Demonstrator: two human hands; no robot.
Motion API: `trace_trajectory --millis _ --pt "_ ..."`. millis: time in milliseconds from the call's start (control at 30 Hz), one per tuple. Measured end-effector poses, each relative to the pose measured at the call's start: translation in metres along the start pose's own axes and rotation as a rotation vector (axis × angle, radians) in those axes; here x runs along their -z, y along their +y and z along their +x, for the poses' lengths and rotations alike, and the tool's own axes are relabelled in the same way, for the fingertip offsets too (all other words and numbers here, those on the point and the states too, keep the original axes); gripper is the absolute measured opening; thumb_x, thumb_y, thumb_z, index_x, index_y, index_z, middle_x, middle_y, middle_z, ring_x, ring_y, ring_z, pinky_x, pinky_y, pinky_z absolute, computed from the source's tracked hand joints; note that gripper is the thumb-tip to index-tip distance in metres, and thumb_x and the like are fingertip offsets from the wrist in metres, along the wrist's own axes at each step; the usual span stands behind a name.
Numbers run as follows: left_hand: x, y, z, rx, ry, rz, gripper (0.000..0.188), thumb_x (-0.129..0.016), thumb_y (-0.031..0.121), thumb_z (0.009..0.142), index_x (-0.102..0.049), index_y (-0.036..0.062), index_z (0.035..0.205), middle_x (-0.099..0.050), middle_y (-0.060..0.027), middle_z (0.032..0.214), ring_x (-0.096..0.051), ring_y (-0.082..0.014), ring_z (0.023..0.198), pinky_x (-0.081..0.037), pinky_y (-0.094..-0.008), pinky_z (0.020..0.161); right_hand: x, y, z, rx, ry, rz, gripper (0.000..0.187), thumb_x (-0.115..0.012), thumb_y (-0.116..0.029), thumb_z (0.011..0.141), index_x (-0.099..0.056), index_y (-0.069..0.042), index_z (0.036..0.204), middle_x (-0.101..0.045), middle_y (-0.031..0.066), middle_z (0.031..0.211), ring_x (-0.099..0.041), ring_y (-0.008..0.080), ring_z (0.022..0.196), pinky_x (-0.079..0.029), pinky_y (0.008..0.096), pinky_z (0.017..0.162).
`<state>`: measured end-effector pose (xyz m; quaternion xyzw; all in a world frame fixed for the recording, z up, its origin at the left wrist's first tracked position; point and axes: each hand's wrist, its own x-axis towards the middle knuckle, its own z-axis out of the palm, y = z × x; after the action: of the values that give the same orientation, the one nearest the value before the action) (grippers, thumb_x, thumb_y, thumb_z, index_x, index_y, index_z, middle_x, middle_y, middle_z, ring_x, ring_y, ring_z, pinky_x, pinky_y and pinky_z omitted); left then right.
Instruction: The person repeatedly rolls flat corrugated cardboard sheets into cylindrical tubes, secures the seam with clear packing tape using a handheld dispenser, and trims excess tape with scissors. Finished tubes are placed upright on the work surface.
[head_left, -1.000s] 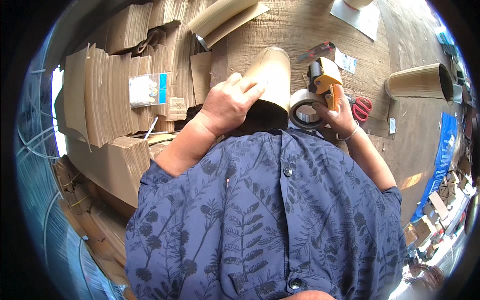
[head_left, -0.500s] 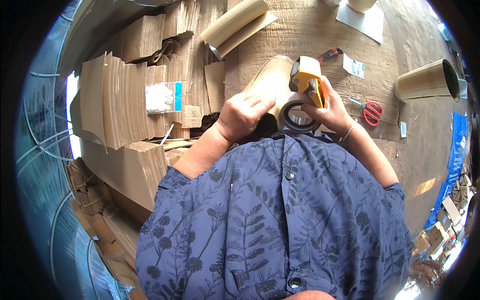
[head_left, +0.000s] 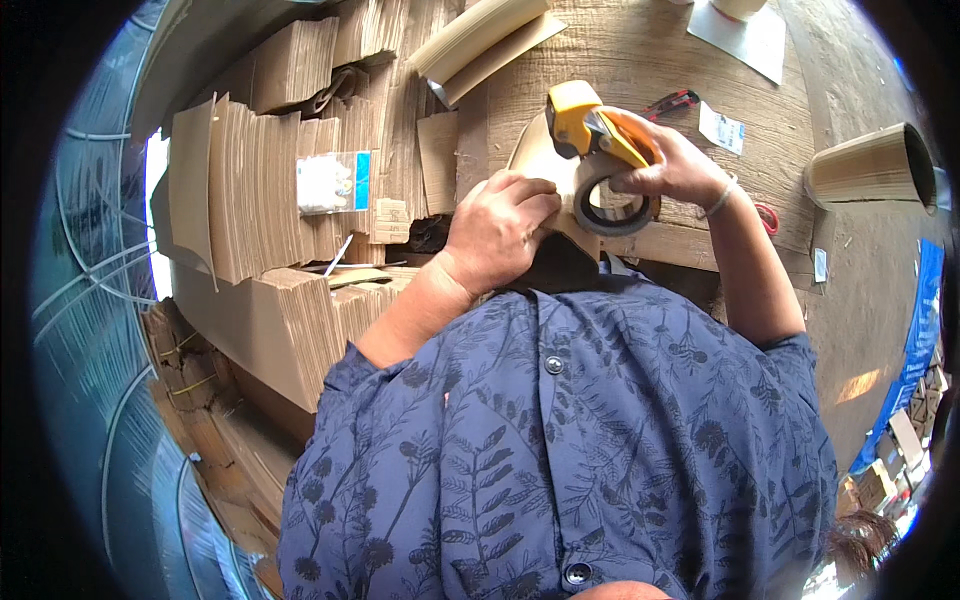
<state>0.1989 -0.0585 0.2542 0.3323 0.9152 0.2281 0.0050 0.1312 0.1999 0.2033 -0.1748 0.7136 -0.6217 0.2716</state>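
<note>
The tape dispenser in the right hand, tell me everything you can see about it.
The tape dispenser is a hand-held gun type with a yellow and orange plastic body and a roll of tape on a dark core hanging below it. The right hand grips it from the right side, over the wooden table. It is pressed against a rolled cardboard tube, which the left hand steadies beside the roll. Its blade end is too small to make out.

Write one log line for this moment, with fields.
left hand: pressing cardboard tube | right hand: holding yellow tape dispenser against tube
</note>
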Motion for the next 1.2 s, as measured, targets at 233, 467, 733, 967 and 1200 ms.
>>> trace_trajectory --millis 233,467,733,967,1200 --pt "-0.001 -0.075 0.056 0.405 -0.658 -0.873 0.052 -0.075 0.019 0.084 -0.056 0.0012 0.129 -0.059 -0.0107 0.128 -0.055 -0.0168 0.117 -0.045 -0.0327 0.101 -0.016 0.006 -0.027 0.0 0.129 0.231 0.082 -0.08 -0.017 0.073 -0.042 -0.004 0.144 -0.054 0.0108 0.133 -0.051 0.0189 0.122 -0.04 0.0322 0.105" --pt "-0.064 -0.066 0.111 0.204 -0.66 -1.24 0.093 -0.079 0.002 0.074 -0.028 0.0093 0.153 -0.046 -0.0062 0.144 -0.045 -0.0156 0.128 -0.038 -0.0313 0.108 -0.006 0.023 -0.05 0.144 0.382 -0.386 0.084 -0.082 -0.033 0.071 -0.044 -0.009 0.143 -0.049 0.0162 0.128 -0.05 0.0326 0.121 -0.04 0.0382 0.105" --pt "-0.077 -0.04 0.118 0.376 -0.659 -1.469 0.05 -0.06 0.01 0.093 -0.046 0.0075 0.141 -0.058 -0.0059 0.129 -0.057 -0.014 0.112 -0.051 -0.0286 0.094 0.049 0.146 -0.105 -0.126 0.659 0.168 0.049 -0.066 -0.024 0.092 -0.053 -0.007 0.136 -0.066 0.0087 0.115 -0.062 0.0172 0.105 -0.049 0.0334 0.094" --pt "-0.101 -0.065 0.111 0.48 -0.65 -1.513 0.057 -0.066 0.0 0.086 -0.048 0.0111 0.138 -0.059 -0.0035 0.118 -0.059 -0.0122 0.104 -0.054 -0.0273 0.084 0.098 0.307 -0.181 -0.937 0.452 -1.217 0.049 -0.066 -0.018 0.083 -0.052 -0.02 0.13 -0.056 0.0016 0.133 -0.056 0.0265 0.118 -0.05 0.0411 0.094" --pt "-0.093 -0.052 0.129 0.469 -0.711 -1.381 0.05 -0.074 0.0 0.079 -0.06 0.0049 0.126 -0.065 -0.0059 0.117 -0.062 -0.016 0.107 -0.052 -0.0322 0.095 0.086 0.286 -0.181 -0.993 0.347 -1.042 0.034 -0.065 -0.025 0.082 -0.058 -0.015 0.114 -0.063 0.0081 0.121 -0.062 0.0279 0.108 -0.051 0.0429 0.088"
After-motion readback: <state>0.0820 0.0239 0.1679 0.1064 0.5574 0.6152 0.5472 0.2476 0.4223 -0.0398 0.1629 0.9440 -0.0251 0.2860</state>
